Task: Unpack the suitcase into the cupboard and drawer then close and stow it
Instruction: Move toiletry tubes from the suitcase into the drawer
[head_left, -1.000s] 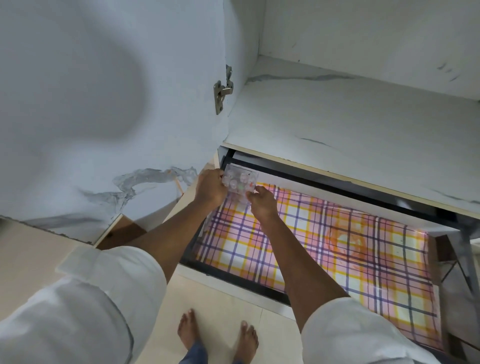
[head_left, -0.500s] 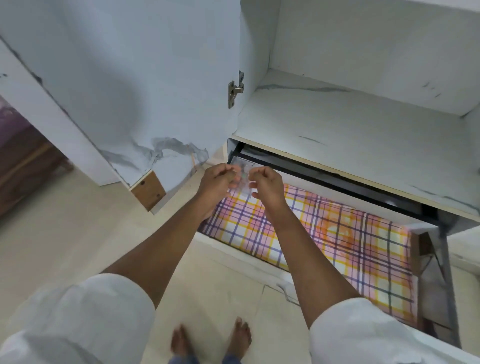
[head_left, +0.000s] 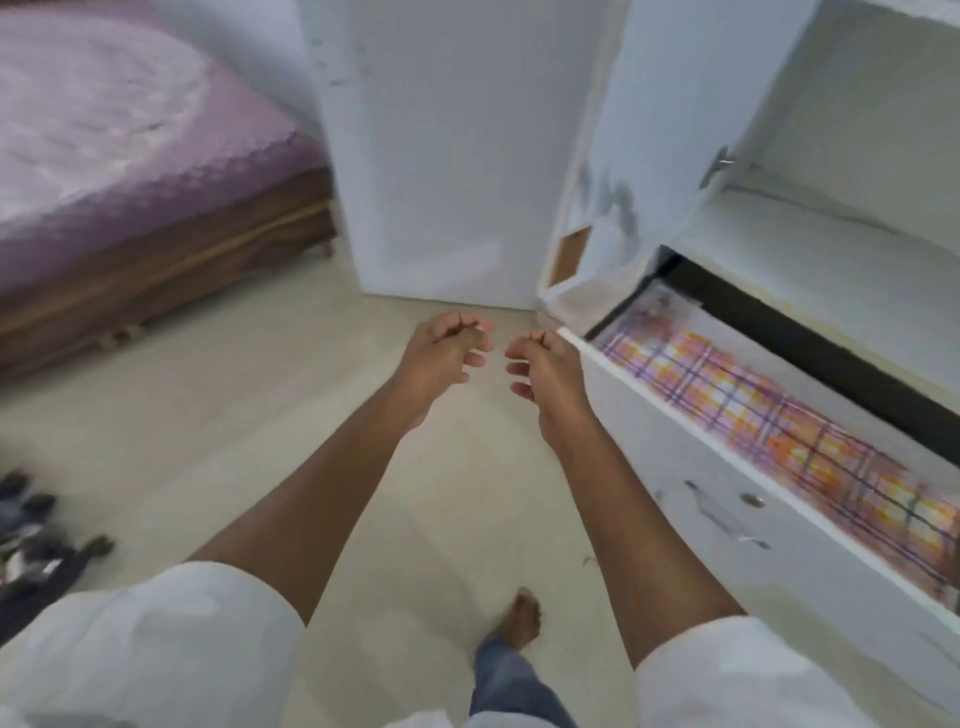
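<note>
Empty hands (head_left: 493, 358) loosely curled over floor (head_left: 208, 441), open drawer (head_left: 727, 483) beside

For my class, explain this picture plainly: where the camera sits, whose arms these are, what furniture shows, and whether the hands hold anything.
There is no machine here. One camera worn on a person's head looks forward and down, so the arms are that person's own. The left hand and right hand hang over the floor, fingers loosely curled, holding nothing. On the right stands a white cupboard with its door open, and below it an open drawer lined with checked paper. On the left is a bed with a purple cover. Dark, blurred things lie at the left edge; what they are cannot be told.
</note>
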